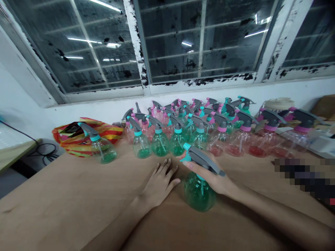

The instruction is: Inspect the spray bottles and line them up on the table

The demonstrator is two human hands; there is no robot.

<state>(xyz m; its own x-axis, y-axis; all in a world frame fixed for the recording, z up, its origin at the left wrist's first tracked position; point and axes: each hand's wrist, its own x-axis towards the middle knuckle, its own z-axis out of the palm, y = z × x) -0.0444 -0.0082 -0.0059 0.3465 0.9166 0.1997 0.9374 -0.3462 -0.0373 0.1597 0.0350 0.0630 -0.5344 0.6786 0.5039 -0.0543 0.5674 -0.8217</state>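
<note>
My right hand [209, 174] is wrapped round the neck of a green spray bottle [200, 195], with fingers by its teal trigger. The bottle is clear green plastic with a grey and teal spray head, and it tilts slightly. Flat on the table, fingers spread, lies my left hand [161, 183], just left of that bottle and holding nothing. Behind both hands stand several more green spray bottles [160, 144] with teal collars. To their right is a row of pink spray bottles [237, 143] with reddish bottoms.
A red and yellow striped bag [110, 130] lies at the back left, a lone green spray bottle [104, 151] before it. Black cables [44, 150] hang beyond the left edge of the wooden table [65, 202]. A white container [279, 104] stands back right, below windows.
</note>
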